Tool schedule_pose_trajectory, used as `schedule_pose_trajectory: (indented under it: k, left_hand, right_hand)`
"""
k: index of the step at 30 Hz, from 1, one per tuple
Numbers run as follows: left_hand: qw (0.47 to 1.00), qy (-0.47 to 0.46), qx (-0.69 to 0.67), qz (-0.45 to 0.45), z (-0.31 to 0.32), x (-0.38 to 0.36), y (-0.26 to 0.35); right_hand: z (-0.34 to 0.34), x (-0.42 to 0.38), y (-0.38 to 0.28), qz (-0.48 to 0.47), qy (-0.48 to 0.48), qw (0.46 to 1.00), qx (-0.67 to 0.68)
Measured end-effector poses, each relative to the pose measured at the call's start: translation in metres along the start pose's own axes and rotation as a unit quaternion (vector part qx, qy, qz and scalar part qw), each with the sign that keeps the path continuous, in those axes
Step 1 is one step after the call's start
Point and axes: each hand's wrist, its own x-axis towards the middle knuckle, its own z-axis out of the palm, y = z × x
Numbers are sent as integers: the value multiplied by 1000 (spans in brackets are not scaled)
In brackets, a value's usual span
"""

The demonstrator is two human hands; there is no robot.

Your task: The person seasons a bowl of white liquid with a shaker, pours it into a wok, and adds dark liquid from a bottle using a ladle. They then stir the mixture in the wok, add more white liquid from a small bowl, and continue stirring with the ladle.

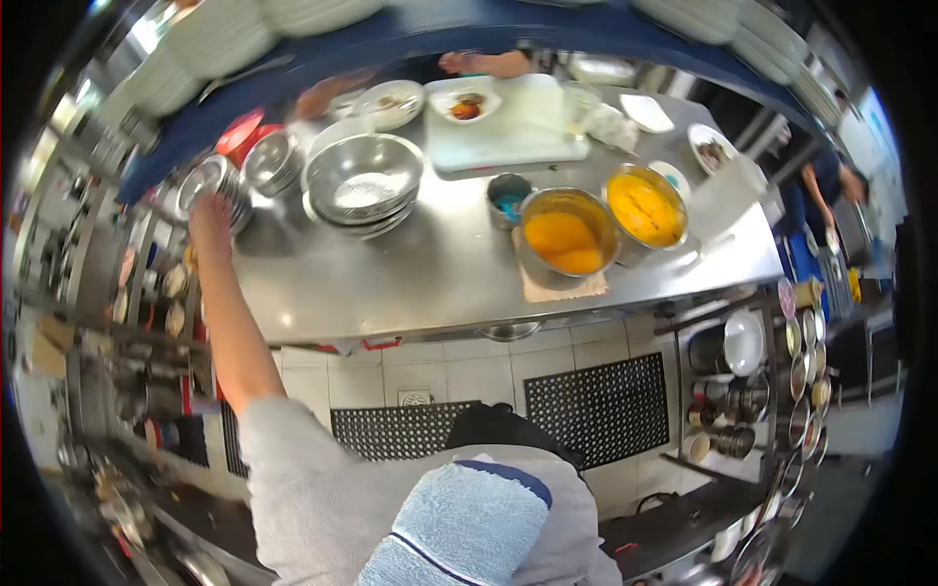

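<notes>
- Up at the far left edge of the steel table [410, 273], the left hand [209, 217] is stretched out on a long bare forearm, resting against a stack of small metal bowls [217, 183].
- Whether its grip is closed on the stack or only laid flat on it I cannot tell; the fingers are blurred and seen from behind.
- Just beside that stack sits a second small stack of steel bowls [272, 159], and next to it a nest of large mixing bowls [363, 181].
- Nothing of the right hand shows, so its grip cannot be described.
- Further right, well apart from the hand, two steel pots hold orange-yellow sauce: the near pot [567, 237] stands on a cloth mat [565, 287], the other pot [645, 210] just beside it.
- A small tin with blue contents [508, 195] sits touching the near pot's left side.
- Across the table lies a white cutting board [503, 132], with plates of food [465, 103] near it, where another person's hand [484, 63] rests.
- Low in view, a pale blue towel [464, 527] hangs over the person's front.
</notes>
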Motion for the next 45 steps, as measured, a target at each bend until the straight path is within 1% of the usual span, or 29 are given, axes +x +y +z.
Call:
schedule_pose_trajectory:
  k: [2,3,5,7,9,10,12,14,15,18,19,20,21,22,23,24,25,26,28,30,31,32,34,36,38,40,42,44,45]
  left_hand:
    - [994,79,75,-7,170,-102,-31]
    - [996,-17,88,5,202,-134,-53]
    - [991,-23,131,-10,255,-189,-116]
    - [939,-323,108,52,331,-249,-163]
    - [930,-364,37,-45,425,-328,-200]
    - [882,-465,32,-67,465,-368,-207]
    - [751,-660,12,20,540,-438,-208]
    - [602,-795,-39,62,575,-523,-229]
    - [571,-813,-11,109,584,-553,-245]
    - [529,-830,62,165,614,-618,-288]
    - [477,-858,103,160,639,-621,-293]
    - [566,-803,118,144,636,-645,-322]
    - [546,-826,121,-74,651,-654,-320]
    - [467,-865,135,125,606,-681,-421]
    - [401,-814,297,-298,612,-689,-411]
    - [327,-715,360,-502,625,-697,-397]
    - [277,-601,262,-702,620,-712,-424]
    - [255,-599,145,-745,626,-728,-416]
    - [212,-542,-91,-808,643,-750,-396]
    - [139,-509,-231,-817,679,-783,-401]
    - [208,-536,-66,-815,698,-786,-389]
    - [179,-361,-13,-915,714,-773,-380]
    - [211,-524,-22,-825,736,-751,-350]
    - [223,-696,-105,-674,766,-726,-334]
    - [199,-666,-184,-695,785,-701,-371]
    - [300,-732,-63,-608,801,-702,-403]
    - [384,-832,204,-344,804,-728,-419]
    - [213,-933,283,69,800,-736,-456]
    - [201,-963,120,134,796,-736,-484]
  right_hand:
    - [42,2,-17,29,-89,982,163]
    - [51,-14,-78,76,-101,967,219]
    - [93,-31,-140,133,-134,914,360]
    - [110,-34,-234,219,-171,874,398]
    - [192,-34,-212,251,-229,775,532]
    - [206,-34,-247,259,-237,728,589]
    - [247,-36,-298,351,-228,528,739]
    - [255,-49,-340,362,-279,350,818]
    - [236,-46,-345,308,-311,299,848]
    - [174,-15,-308,292,-175,292,894]
    - [156,-10,-280,292,-114,290,904]
    - [141,-13,-249,251,-90,251,931]
    - [112,-14,-236,188,-62,337,920]
    - [78,-11,-231,129,-29,427,894]
    - [51,-9,-229,64,-15,450,891]
    - [43,-4,-229,20,41,563,825]
    - [37,-4,-222,-78,130,792,591]
    - [30,0,-221,-125,190,862,454]
    - [92,11,-201,-164,207,913,309]
    - [209,9,-154,-56,187,951,238]
    - [215,0,-143,23,171,962,210]
    - [214,-3,-126,97,157,966,179]
    - [201,-8,-96,255,42,937,234]
    - [193,-20,-61,348,-143,921,102]
    - [211,-36,-36,359,-48,920,151]
    - [185,-38,-33,398,-41,877,266]
    - [136,-40,-40,334,32,876,346]
    - [82,-42,-37,312,144,863,370]
    - [50,-49,-27,355,190,858,319]
